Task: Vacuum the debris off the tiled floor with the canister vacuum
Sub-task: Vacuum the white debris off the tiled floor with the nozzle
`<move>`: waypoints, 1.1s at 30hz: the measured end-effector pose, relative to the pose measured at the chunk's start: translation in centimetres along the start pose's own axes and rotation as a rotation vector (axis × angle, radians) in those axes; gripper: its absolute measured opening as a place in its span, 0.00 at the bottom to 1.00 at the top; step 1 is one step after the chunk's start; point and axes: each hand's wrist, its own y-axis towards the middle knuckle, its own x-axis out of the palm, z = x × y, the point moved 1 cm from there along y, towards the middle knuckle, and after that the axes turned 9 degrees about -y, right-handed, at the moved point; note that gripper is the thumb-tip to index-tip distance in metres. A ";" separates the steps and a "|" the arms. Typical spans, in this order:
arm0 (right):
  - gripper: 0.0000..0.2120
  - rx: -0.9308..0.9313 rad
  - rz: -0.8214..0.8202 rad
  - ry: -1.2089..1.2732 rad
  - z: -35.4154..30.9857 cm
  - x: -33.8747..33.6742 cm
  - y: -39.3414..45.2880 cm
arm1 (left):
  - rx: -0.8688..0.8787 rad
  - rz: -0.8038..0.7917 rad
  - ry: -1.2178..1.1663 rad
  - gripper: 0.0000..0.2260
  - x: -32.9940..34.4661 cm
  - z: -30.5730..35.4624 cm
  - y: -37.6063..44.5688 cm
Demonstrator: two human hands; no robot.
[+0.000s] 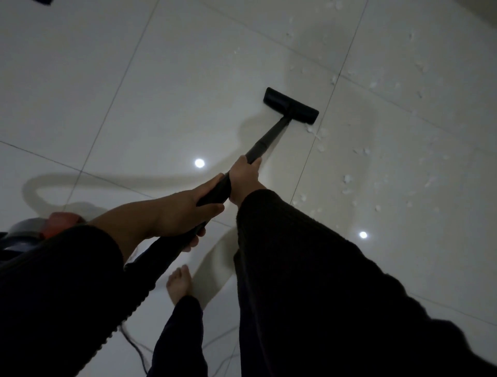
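Observation:
Both hands grip the black vacuum wand (269, 140). My left hand (183, 212) holds its lower handle end, and my right hand (244, 180) holds it farther up the tube. The flat black floor nozzle (290, 106) rests on the glossy white tiled floor (161, 80) ahead of me. Small white scraps of debris (347, 179) lie scattered to the right of the nozzle and beyond it, some right by its near right corner (312, 130). The canister vacuum (40, 226), grey with a red part, sits at the left edge, mostly hidden by my left sleeve.
A ribbed black hose (139, 290) runs down from the wand under my left arm. A thin cord (137, 347) trails on the floor by my bare foot (178, 282). Two ceiling-light reflections (199, 162) shine on the tiles. A dark object (44, 2) shows at the top left.

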 end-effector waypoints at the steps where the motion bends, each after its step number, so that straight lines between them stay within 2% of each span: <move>1: 0.27 0.007 -0.008 -0.017 -1.0 -0.4 0.3 | -0.004 0.013 -0.014 0.26 0.1 0.9 0.3; 7: 0.27 0.037 -0.058 -0.109 -5.4 -1.5 0.6 | -0.039 0.053 -0.094 0.27 0.1 4.8 1.1; 13: 0.28 0.103 -0.082 -0.090 -6.3 -0.8 -1.5 | -0.102 0.047 -0.082 0.28 -0.8 6.1 -1.0; 26: 0.27 0.153 -0.115 -0.060 -3.1 5.4 -6.2 | -0.138 0.071 -0.091 0.28 -5.3 1.7 -6.6; 33: 0.28 0.144 -0.073 -0.007 -1.9 10.5 -7.1 | -0.092 -0.014 0.072 0.29 -10.5 -0.4 -7.9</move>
